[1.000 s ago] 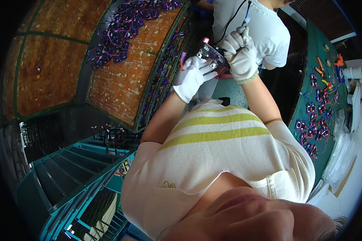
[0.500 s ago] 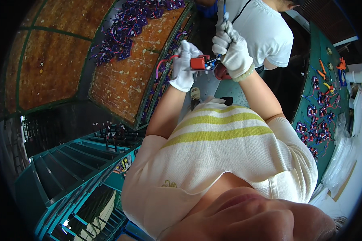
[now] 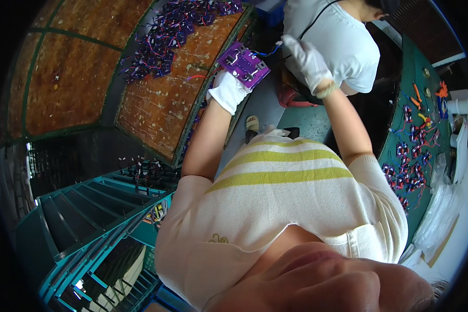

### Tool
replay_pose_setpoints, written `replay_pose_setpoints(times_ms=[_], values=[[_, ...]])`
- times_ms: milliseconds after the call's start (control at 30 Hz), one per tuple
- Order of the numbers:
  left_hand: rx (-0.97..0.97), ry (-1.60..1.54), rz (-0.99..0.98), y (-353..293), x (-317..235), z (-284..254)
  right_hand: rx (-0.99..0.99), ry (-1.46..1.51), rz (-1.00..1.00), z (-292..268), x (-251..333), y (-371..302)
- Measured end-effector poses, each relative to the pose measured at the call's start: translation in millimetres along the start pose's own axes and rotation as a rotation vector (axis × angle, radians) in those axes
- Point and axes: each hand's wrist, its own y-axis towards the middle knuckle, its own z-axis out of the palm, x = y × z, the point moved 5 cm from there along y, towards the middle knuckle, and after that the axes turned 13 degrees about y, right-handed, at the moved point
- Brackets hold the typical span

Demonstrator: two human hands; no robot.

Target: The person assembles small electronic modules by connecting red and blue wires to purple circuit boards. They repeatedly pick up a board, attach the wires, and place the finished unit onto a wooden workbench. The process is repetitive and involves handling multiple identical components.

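Observation:
My left hand, in a white glove, grips a purple circuit board by its near left edge. The board is tilted, its soldered face with shiny metal strips toward me. Twisted blue wires run from its far edge to the fingertips of my right hand. That hand is gloved too, with a beaded bracelet at the wrist, and its fingers are closed on the wire ends. A short red wire sticks out left of my left hand.
Left stands a worn wooden bench with a heap of purple boards. A person in a white shirt sits close ahead; a black cord crosses their back. Right, a green table holds more boards and orange-handled pliers.
The board has turned from its red-component side to its purple soldered face and moved up-left. My right hand has drawn away to the right, with the blue wires stretched between.

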Motion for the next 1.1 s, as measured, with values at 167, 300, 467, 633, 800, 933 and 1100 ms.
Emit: replay_pose_setpoints(times_ms=[167,300,467,633,800,933,1100], values=[[0.091,-2.824,-0.663,9.8,-12.9,2.4,-0.158,-0.185,-0.228,30.2,62.3,-42.9],[0.078,-3.177,-0.672,10.7,-32.0,-1.3,-0.049,-0.321,-0.389,39.2,44.4,-30.8],[0.04,-3.02,-0.562,11.5,-65.1,19.0,-0.045,-0.309,-0.301,43.0,59.2,-44.5],[0.241,-2.262,-0.484,-2.0,17.0,-31.9,0.013,-0.409,-0.607,41.7,51.0,-48.0],[0.32,-3.14,-0.767,-8.2,10.1,-34.9,0.002,-0.129,-0.536,45.6,40.0,-46.9],[0.315,-3.49,-0.81,-7.9,-8.7,-32.5,-0.057,0.023,-0.352,46.8,31.9,-44.8],[0.744,-3.186,-1.214,-33.3,26.6,-51.1,-0.236,-0.243,-0.57,36.0,40.8,-48.9]])
